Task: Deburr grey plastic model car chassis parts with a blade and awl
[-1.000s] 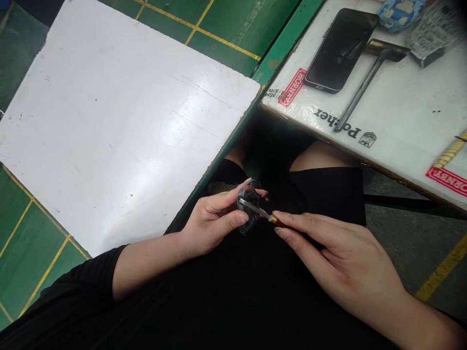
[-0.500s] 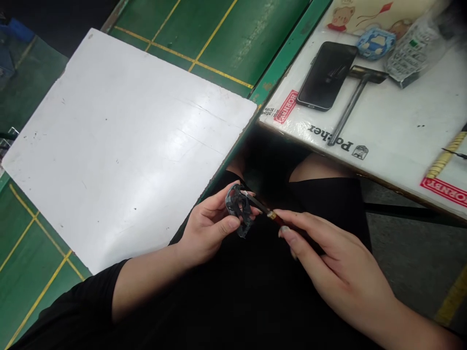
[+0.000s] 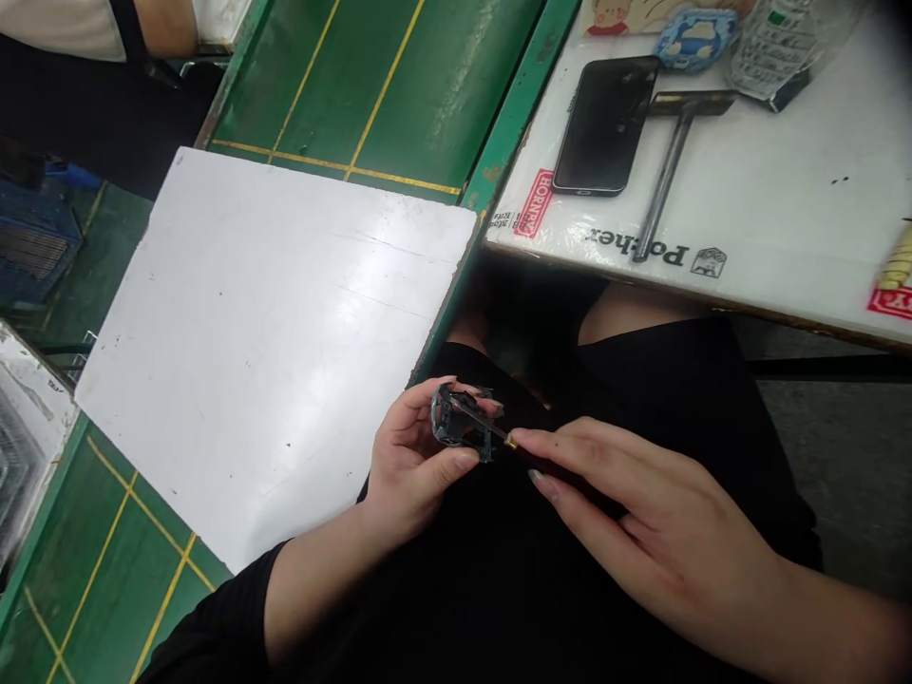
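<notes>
Over my lap, my left hand (image 3: pixel 420 456) pinches a small dark plastic part (image 3: pixel 446 418) between thumb and fingers. The part has a curved, lighter rim and an open framework; its exact kind cannot be made out. My right hand (image 3: pixel 627 503) grips a thin-bladed hand tool (image 3: pixel 493 425) with a brass collar and a dark handle mostly hidden in the fingers. The tip of its blade reaches inside the part, close to the curved rim. Whether it touches there is too small to tell.
A white board (image 3: pixel 285 313) lies on the green table (image 3: pixel 342 85) with yellow lines. On the right-hand table are a black phone (image 3: pixel 605 123), a T-shaped metal tool (image 3: pixel 670 171), a blue patterned object (image 3: pixel 694 40) and a plastic bag (image 3: pixel 773 52). Another person's leg (image 3: pixel 85 95) shows top left.
The view has shifted, bringing another person and a blue crate in at the left. The plastic part has turned in my left hand, and the blade now reaches further into it.
</notes>
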`<state>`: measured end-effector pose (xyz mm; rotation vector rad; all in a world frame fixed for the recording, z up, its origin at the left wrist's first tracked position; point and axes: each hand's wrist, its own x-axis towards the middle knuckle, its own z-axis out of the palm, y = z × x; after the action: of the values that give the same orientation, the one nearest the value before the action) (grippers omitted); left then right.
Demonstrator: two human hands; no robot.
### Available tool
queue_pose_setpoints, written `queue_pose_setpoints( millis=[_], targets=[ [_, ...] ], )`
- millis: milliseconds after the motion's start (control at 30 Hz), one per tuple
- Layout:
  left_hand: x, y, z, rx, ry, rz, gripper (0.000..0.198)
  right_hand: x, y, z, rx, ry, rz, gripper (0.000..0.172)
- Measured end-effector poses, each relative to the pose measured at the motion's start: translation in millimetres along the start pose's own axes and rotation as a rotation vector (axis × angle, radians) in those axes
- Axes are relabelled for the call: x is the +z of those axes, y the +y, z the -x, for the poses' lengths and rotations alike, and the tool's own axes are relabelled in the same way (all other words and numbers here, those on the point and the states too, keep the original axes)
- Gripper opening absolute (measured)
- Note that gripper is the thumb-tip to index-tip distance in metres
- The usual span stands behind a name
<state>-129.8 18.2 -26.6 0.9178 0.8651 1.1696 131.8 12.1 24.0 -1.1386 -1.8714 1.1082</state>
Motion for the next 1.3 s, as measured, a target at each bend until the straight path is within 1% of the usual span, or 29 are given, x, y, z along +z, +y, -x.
queue_pose_setpoints(
  millis=[133, 267, 367, 433, 500, 600, 667, 767, 833, 1033, 1233, 1300],
  targets=[
    [0.5, 3, -1, 0.043, -0.002, -0.077, 0.060, 3, 0, -1, 0.007, 0.005, -0.010, 0.041],
    [3.0, 9, -2, 0.151, 0.006, -0.256, 0.061, 4, -3, -3, 0.017, 0.004, -0.025, 0.041],
    [3.9, 9, -1, 0.228, 0.043, -0.362, 0.063, 6, -6, -3, 0.008, 0.010, -0.039, 0.041],
    [3.0, 7, -1, 0.269, 0.064, -0.377, 0.067, 7, -8, -3, 0.000, 0.018, -0.052, 0.043],
    [1.4, 4, 0, 0.300, 0.054, -0.364, 0.070, 8, -10, -4, -0.003, 0.024, -0.066, 0.043],
    [-0.1, 4, 1, 0.288, 0.011, -0.340, 0.072, 8, -11, -4, 0.000, 0.032, -0.074, 0.041],
    [0.7, 5, 2, 0.250, 0.000, -0.328, 0.068, 7, -12, -4, 0.004, 0.031, -0.069, 0.040],
    [3.7, 8, 4, 0.192, 0.013, -0.309, 0.060, 7, -12, -3, 0.006, 0.029, -0.055, 0.040],
    [5.4, 8, 5, 0.171, 0.030, -0.296, 0.058, 6, -12, -3, 0.008, 0.025, -0.045, 0.040],
    [5.9, 3, 8, 0.154, 0.043, -0.253, 0.061, 4, -11, 1, 0.006, 0.019, -0.007, 0.037],
    [7.4, 5, 9, 0.130, 0.016, -0.215, 0.063, 5, -9, 4, -0.008, 0.019, -0.014, 0.042],
    [7.6, 6, 10, 0.115, 0.015, -0.205, 0.063, 4, -8, 4, -0.020, 0.021, -0.011, 0.041]
  ],
)
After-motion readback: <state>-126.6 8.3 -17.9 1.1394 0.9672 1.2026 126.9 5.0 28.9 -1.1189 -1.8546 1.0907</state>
